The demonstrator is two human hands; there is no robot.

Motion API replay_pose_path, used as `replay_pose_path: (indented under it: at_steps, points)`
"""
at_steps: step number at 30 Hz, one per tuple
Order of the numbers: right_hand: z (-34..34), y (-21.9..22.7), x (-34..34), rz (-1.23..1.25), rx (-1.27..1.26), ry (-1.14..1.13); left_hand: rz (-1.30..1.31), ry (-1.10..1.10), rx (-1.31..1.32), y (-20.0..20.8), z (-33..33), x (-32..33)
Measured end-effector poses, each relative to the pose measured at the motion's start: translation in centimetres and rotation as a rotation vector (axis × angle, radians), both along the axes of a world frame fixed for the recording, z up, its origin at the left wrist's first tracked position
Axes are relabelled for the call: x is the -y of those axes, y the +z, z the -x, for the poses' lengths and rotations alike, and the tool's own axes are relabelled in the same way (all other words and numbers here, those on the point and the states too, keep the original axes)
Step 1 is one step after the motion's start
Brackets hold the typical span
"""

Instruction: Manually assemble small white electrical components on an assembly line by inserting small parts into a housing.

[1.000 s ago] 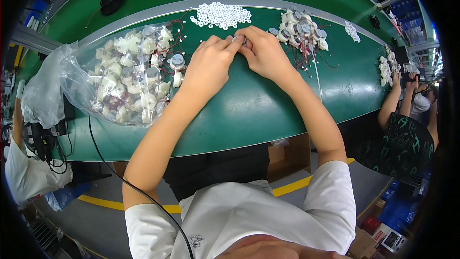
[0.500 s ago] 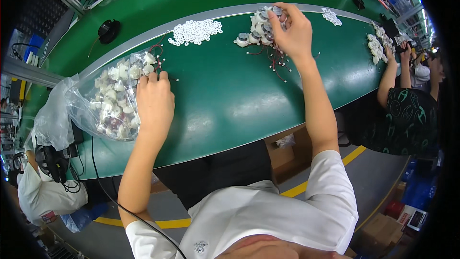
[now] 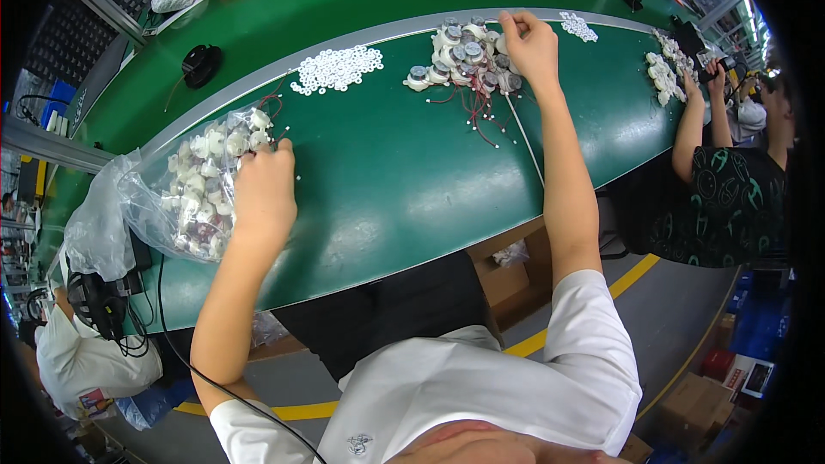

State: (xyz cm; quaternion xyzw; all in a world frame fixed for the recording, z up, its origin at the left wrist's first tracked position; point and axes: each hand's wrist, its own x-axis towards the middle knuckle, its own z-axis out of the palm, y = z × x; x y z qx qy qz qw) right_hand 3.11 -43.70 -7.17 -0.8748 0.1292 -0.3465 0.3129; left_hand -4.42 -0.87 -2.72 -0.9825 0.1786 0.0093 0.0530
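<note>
A clear plastic bag [image 3: 157, 216] full of small white motors with dark red wires lies on the green bench at left. My left hand [image 3: 265, 193] is closed at the bag's open end, its fingertips curled on the plastic edge beside the motors. Farther off and to the right sits a heap of small motors [image 3: 471, 53], white with grey round caps, red wires trailing toward me. My right hand [image 3: 533, 50] is at the heap's right edge, thumb and fingers bent together. Whatever lies between those fingertips is hidden.
White plastic rings [image 3: 337, 69] lie in a patch between bag and heap, and a smaller ring patch [image 3: 579, 27] is farther right. A black round device [image 3: 201, 64] stands beyond the metal rail. At right, a co-worker's hands [image 3: 713, 79] are near white parts [image 3: 663, 77].
My right hand has moved off the top of the motor heap to its right edge, uncovering more motors. My left hand has shifted slightly down and left, its fingers more curled.
</note>
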Motion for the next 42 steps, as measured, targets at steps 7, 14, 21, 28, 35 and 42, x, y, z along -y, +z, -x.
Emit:
replay_pose_path:
  at_steps: [7, 14, 21, 28, 35, 42]
  points:
    - [1.2, 2.1, -4.6, -0.178, 0.239, 0.181, 0.374, -0.077, -0.122, 1.7, -1.0, -3.6]
    - [3.7, 1.5, -11.7, 0.03, 0.293, 0.51, 0.313, -0.048, -0.209, 1.4, -0.7, -3.4]
    - [7.3, 0.7, -18.0, -0.032, 0.156, 1.004, 0.713, -0.183, -0.208, 4.3, -1.0, -2.3]
    - [7.6, -1.5, -19.7, -0.961, -0.044, 1.192, 1.118, -0.299, -0.04, 0.6, -2.1, 4.4]
    - [4.5, -1.8, -15.3, -1.157, -0.265, 1.058, 0.969, -0.156, 0.137, -3.0, -3.2, 5.6]
    - [4.6, -2.5, -15.6, -0.674, -0.175, 0.987, 0.743, -0.096, 0.174, -5.0, -3.7, 5.7]
